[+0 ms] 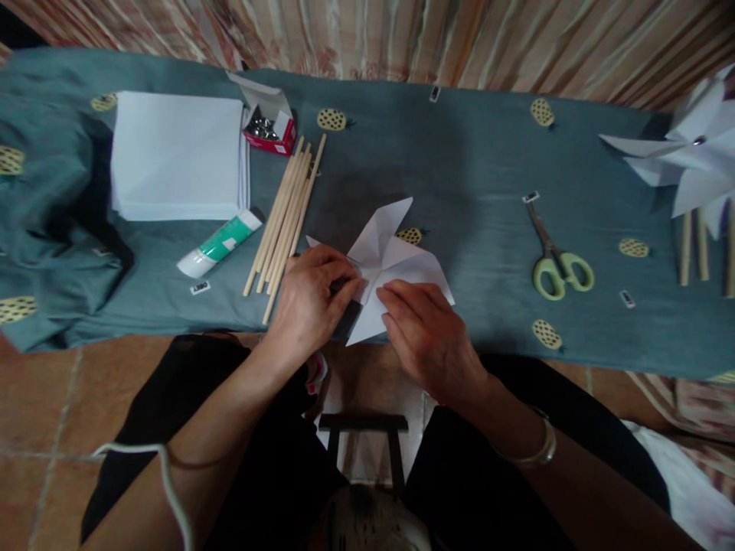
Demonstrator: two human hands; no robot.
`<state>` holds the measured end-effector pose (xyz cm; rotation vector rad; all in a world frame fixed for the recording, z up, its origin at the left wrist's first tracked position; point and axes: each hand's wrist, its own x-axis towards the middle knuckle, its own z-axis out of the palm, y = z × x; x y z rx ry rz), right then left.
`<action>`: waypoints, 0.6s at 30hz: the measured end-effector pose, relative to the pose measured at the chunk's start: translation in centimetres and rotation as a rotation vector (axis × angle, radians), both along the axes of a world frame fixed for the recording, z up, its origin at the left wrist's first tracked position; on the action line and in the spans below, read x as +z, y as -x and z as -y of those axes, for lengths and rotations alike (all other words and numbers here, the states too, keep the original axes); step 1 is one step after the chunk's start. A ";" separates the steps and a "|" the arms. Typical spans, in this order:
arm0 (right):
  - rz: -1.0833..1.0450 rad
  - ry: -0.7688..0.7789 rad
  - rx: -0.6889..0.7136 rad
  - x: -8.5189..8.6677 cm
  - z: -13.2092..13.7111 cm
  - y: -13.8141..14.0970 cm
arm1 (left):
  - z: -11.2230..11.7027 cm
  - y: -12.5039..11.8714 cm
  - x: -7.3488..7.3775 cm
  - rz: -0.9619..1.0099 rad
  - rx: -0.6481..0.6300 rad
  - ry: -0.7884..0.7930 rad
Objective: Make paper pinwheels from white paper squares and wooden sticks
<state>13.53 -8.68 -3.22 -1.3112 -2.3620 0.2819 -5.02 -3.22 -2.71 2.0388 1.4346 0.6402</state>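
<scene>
A white paper pinwheel [386, 256], partly folded, lies near the front edge of the table on a teal cloth [459, 161]. My left hand [310, 295] rests on its left side with fingers curled, pressing a flap toward the middle. My right hand [422, 329] covers the lower right part, fingers bent down onto the paper. Both hands hold the pinwheel against the cloth. Its upper flap sticks out free above the hands.
Several wooden sticks [285, 214] lie just left of my left hand, beside a glue tube [218, 243], a stack of white paper [178, 153] and a red box of pins [269, 126]. Green-handled scissors [554, 256] lie to the right. Finished pinwheels [689, 161] sit far right.
</scene>
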 end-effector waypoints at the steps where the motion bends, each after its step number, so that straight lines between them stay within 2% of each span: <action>1: 0.002 0.006 -0.001 0.0 0.0 0.0 | 0.0 0.0 0.0 -0.002 0.000 0.003; 12: 0.034 0.063 -0.003 0.3 0.1 0.0 | -0.1 -0.2 0.0 -0.035 0.007 0.003; 18: 0.109 -0.021 -0.061 0.5 -0.3 -0.1 | -0.2 -0.3 0.1 -0.073 0.000 -0.016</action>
